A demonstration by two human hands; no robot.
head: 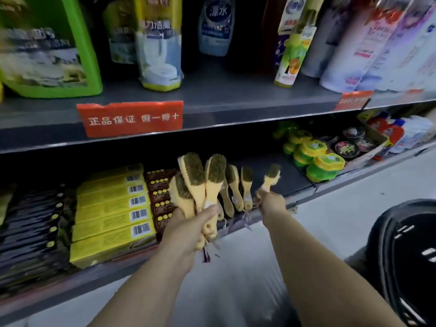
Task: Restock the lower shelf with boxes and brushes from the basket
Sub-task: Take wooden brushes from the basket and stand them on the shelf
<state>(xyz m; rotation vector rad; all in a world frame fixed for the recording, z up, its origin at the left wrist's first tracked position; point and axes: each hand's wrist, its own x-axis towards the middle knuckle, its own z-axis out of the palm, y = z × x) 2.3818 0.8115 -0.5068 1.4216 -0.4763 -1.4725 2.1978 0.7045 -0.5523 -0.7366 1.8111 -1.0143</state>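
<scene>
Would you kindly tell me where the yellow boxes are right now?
In the head view, the yellow boxes lie left of centre on the lower shelf, between black packs and brown boxes.

The black basket [405, 256] is cut off at right.

My left hand [188, 230] holds a bunch of brushes [195, 178] before the lower shelf [290, 180]; boxes [111, 213] lie on it, leftward; my right hand [271, 204] holds one brush [271, 177] beside them; the basket [405, 256] sits at my right.
</scene>
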